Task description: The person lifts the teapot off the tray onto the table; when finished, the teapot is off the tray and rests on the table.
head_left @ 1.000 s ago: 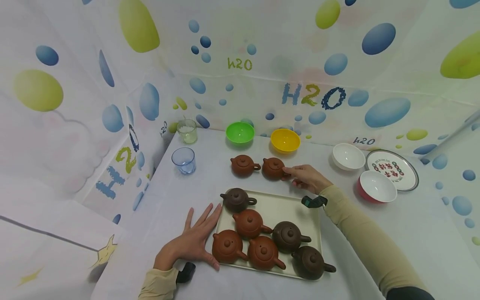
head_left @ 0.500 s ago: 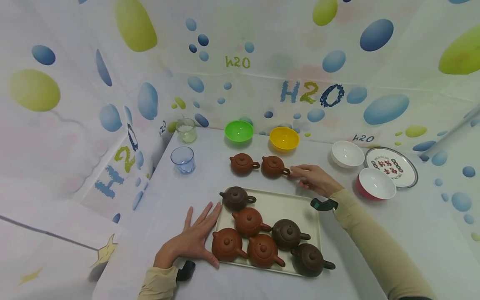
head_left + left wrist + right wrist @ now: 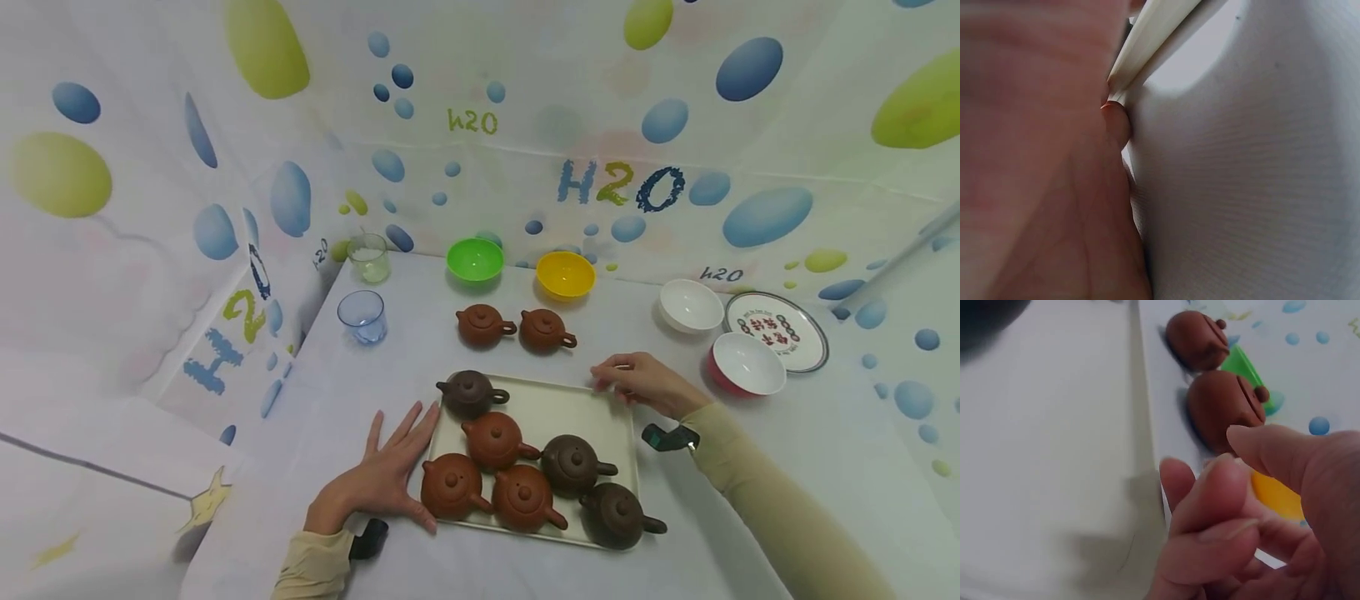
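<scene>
From the head view, the left hand (image 3: 382, 483) lies flat with spread fingers on the counter (image 3: 420, 358), touching the left edge of the tray (image 3: 570, 408). The right hand (image 3: 641, 383), loosely curled and empty, hovers at the tray's far right corner.

The left wrist view shows only blurred palm (image 3: 1041, 175) against the tray edge (image 3: 1147, 44).

The right wrist view shows two brown teapots (image 3: 1222, 419) beyond relaxed fingers (image 3: 1210, 506), apart from them.

In the left wrist view the blurred left hand (image 3: 1035, 156) fills the left half, hiding all but an edge of the tray (image 3: 1147, 44), while the plate's (image 3: 780, 329) red lettering is too small to read.
</scene>
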Action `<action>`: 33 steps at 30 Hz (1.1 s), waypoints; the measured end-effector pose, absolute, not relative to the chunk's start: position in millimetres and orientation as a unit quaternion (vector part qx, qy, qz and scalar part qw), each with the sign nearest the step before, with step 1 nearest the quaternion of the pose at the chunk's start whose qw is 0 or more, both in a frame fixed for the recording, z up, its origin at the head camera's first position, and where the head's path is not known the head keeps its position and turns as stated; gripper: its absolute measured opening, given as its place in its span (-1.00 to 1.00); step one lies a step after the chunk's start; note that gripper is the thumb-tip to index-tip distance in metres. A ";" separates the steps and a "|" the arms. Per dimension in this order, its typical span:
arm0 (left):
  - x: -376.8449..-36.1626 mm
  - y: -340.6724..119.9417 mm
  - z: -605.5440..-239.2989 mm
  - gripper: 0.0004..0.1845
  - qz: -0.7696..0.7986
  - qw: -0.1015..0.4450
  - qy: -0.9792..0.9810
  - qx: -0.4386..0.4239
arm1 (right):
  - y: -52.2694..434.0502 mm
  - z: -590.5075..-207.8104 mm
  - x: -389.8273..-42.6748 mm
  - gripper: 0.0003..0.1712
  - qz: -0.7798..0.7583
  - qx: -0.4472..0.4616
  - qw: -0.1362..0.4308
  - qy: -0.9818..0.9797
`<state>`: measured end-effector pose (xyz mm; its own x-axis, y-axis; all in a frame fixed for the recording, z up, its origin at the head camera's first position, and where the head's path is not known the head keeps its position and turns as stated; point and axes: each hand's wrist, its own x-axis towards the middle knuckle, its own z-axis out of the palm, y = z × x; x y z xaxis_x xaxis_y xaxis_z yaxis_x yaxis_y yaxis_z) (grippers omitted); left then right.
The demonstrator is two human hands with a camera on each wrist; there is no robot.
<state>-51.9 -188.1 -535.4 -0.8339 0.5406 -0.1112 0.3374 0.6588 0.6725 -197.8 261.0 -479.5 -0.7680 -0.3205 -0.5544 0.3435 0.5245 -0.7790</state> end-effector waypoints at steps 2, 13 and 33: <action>-51.2 -188.8 -533.2 0.69 0.340 0.150 0.895 0.249 | 255.3 -477.8 -197.9 -0.44 -0.479 -0.015 0.343 0.808; -51.3 -188.7 -537.9 0.68 0.353 0.126 0.888 0.267 | 183.5 -467.4 -198.7 -0.54 -0.455 -0.144 0.399 0.783; -50.1 -186.4 -524.0 0.71 0.311 0.159 0.906 0.237 | 120.4 -486.3 -192.5 -0.67 -0.474 -0.154 0.454 0.739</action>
